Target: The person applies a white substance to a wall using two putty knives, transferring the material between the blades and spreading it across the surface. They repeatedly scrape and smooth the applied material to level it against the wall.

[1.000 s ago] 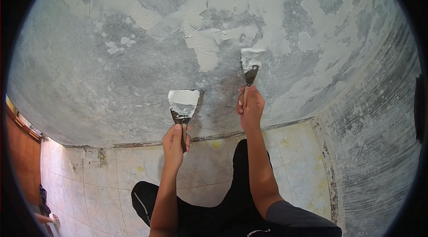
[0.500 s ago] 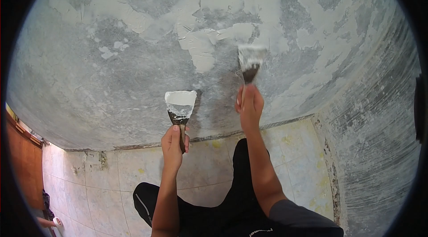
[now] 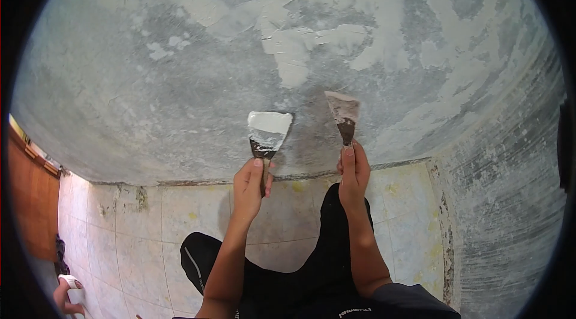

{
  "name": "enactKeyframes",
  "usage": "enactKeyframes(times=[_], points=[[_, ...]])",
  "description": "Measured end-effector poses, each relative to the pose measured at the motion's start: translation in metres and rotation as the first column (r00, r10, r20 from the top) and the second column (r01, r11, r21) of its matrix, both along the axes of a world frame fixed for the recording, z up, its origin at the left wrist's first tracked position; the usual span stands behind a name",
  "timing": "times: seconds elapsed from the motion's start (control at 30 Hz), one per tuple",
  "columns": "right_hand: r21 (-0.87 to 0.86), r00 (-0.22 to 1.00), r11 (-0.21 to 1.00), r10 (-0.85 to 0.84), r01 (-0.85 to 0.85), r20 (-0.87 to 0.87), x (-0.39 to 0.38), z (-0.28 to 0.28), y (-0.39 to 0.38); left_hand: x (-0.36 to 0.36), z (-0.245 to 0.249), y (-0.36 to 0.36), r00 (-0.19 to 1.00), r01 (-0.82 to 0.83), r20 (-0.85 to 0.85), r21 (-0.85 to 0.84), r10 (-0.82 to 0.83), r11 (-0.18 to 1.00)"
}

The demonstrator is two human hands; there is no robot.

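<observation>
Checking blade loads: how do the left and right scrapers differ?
The left scraper carries a bright white band along its edge; the right scraper shows a duller, thinner-looking coat. The right scraper's blade reaches higher in the view than the left scraper's. Both blades flare outward and darken toward the base.

The left forearm (image 3: pixel 226 262) and right forearm (image 3: pixel 362 238) reach forward, converging slightly, the left hand (image 3: pixel 247 186) and right hand (image 3: pixel 354 169) near each other but apart over the floor's (image 3: pixel 138 253) far edge, each gripping with curled fingers (image 3: pixel 269 179), thumb (image 3: pixel 258 165) uppermost.
</observation>
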State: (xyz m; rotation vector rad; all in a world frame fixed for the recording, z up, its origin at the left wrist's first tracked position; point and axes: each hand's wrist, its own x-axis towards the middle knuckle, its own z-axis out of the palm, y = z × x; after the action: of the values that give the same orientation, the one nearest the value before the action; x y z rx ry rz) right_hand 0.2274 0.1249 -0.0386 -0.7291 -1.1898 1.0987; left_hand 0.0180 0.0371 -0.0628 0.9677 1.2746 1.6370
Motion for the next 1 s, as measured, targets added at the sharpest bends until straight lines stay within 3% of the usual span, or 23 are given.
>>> enactKeyframes(times=[0.03,0.07,0.1,0.23,0.27,0.4,0.53,0.6,0.63,0.7,0.73,0.8,0.87,0.93,1.0], points=[[0.212,0.958,0.975,-0.123,0.067,0.261,0.005,0.007,0.001,0.002,0.003,0.000,1.000,0.004,0.015,0.006,-0.004,1.000],[0.428,0.836,0.901,-0.288,0.072,0.466,0.005,0.013,0.000,0.004,0.006,-0.001,0.999,0.009,0.031,0.013,-0.009,1.000],[0.510,0.835,0.859,-0.316,0.051,0.450,0.001,0.020,-0.003,0.004,0.007,0.000,0.999,0.011,0.038,0.020,-0.012,1.000],[0.508,0.756,0.861,-0.311,-0.034,0.576,-0.010,0.033,-0.022,0.007,0.010,0.001,1.000,0.019,0.012,0.036,-0.019,0.999],[0.565,0.710,0.825,-0.396,-0.002,0.582,-0.013,0.034,-0.022,0.007,0.009,0.001,1.000,0.010,0.012,0.039,-0.010,0.999],[0.669,0.599,0.740,-0.566,0.067,0.566,0.003,0.027,-0.015,0.004,0.003,0.003,0.998,-0.048,-0.039,0.064,0.050,0.997],[0.689,0.567,0.712,-0.626,0.134,0.536,0.030,0.034,-0.003,-0.003,0.002,0.001,1.000,-0.027,-0.012,0.069,0.028,0.997],[0.625,0.732,0.745,-0.558,0.234,0.392,0.034,0.039,0.014,-0.002,0.006,-0.001,0.996,-0.075,0.059,0.066,0.071,0.995],[0.628,0.724,0.739,-0.568,0.242,0.390,0.034,0.040,0.022,-0.001,0.008,-0.002,0.996,-0.072,0.057,0.060,0.068,0.996],[0.406,0.841,0.841,-0.479,0.357,0.253,0.028,0.043,0.039,-0.001,0.005,0.000,0.998,-0.061,0.039,0.070,0.059,0.996],[0.410,0.838,0.838,-0.484,0.361,0.252,0.023,0.048,0.043,0.000,0.003,0.000,0.998,-0.060,0.019,0.074,0.059,0.995],[0.200,0.964,0.945,-0.265,0.258,0.007,0.005,0.064,0.050,0.001,0.004,-0.001,0.999,-0.054,0.008,0.079,0.054,0.995],[0.281,0.969,0.927,-0.243,0.248,-0.052,-0.013,0.068,0.069,0.002,0.005,-0.002,0.999,-0.051,-0.007,0.082,0.052,0.995],[0.535,0.882,0.740,-0.470,0.408,-0.023,-0.026,0.054,0.097,0.003,0.006,-0.003,0.999,-0.048,-0.011,0.083,0.049,0.995],[0.459,0.895,0.803,-0.445,0.380,0.039,-0.035,0.038,0.091,0.004,0.006,-0.004,0.999,-0.048,-0.016,0.084,0.050,0.995]])
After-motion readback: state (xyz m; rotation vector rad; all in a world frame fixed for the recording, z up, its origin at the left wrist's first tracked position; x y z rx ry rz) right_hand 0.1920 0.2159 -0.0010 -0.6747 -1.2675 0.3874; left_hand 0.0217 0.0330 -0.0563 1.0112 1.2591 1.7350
